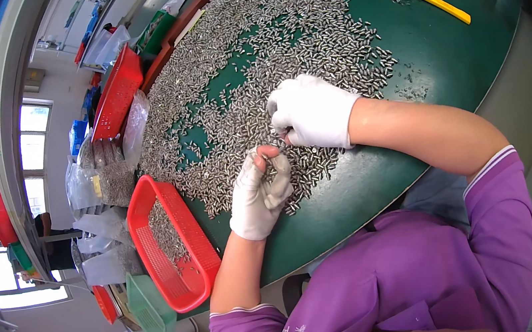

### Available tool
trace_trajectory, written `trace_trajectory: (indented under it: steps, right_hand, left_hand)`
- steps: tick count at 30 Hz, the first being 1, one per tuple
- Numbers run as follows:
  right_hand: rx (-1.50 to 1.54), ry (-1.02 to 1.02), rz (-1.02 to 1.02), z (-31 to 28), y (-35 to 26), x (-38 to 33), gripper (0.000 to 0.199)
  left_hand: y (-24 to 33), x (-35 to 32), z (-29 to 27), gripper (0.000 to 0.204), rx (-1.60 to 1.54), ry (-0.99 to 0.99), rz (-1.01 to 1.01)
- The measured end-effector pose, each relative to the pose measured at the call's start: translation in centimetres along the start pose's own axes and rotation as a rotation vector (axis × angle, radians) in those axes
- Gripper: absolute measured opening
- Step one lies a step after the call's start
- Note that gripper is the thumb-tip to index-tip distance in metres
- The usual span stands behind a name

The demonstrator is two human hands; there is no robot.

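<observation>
A wide spread of small shiny metal pins (253, 117) lies over the green tabletop (318, 229). My left hand (260, 193), in a white glove with bare fingertips, is held palm up over the near edge of the spread. Its thumb and forefinger are pinched together; anything between them is too small to make out. Just to the right and farther off, my right hand (315, 109), gloved the same way, is closed with its fingers curled down at the pins. What it grips is hidden beneath the fingers.
Left of my left arm stands a red plastic basket (207, 257) with more pins inside. A green basket (150, 309) is beyond it. Another red basket (115, 92) leans by the table's raised far-left edge. At the far right lies a yellow strip (441, 6).
</observation>
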State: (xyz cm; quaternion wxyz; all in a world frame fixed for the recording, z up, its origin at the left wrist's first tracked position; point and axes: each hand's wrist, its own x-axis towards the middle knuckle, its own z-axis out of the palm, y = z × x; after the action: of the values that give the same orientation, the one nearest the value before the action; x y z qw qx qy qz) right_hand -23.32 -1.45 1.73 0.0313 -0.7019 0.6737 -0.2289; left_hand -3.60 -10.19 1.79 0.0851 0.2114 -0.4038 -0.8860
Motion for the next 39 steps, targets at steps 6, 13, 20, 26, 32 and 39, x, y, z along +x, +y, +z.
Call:
trace_trajectory:
  steps: [6, 13, 20, 26, 32, 39]
  right_hand:
    - [0.068, 0.052, 0.027, 0.3, -0.2, 0.1, 0.014]
    - [0.614, 0.144, -0.131, -0.4, -0.9, -0.2, 0.014]
    - [0.009, 0.093, 0.111, -1.6, 0.5, -0.6, 0.032]
    - [-0.163, -0.012, 0.143, -1.4, 0.5, 0.2, 0.015]
    - [-0.05, 0.14, 0.074, -0.6, 1.0, 0.0, 0.01]
    - [0.845, 0.155, -0.022, -0.8, -0.7, -0.2, 0.026]
  left_hand:
    - [0.0, -0.2, 0.0, 0.027, -0.017, 0.005, -0.018]
    - [0.2, -0.1, 1.5, 0.021, 0.036, -0.023, 0.008]
    - [-0.1, -0.1, 1.1, 0.016, 0.021, 0.008, 0.033]
    - [0.1, -0.1, 0.3, 0.021, 0.029, 0.014, -0.007]
    - [0.0, -0.2, 0.2, 0.026, 0.016, -0.02, 0.001]
    - [0.0, 0.0, 0.7, 0.029, 0.033, -0.03, 0.007]
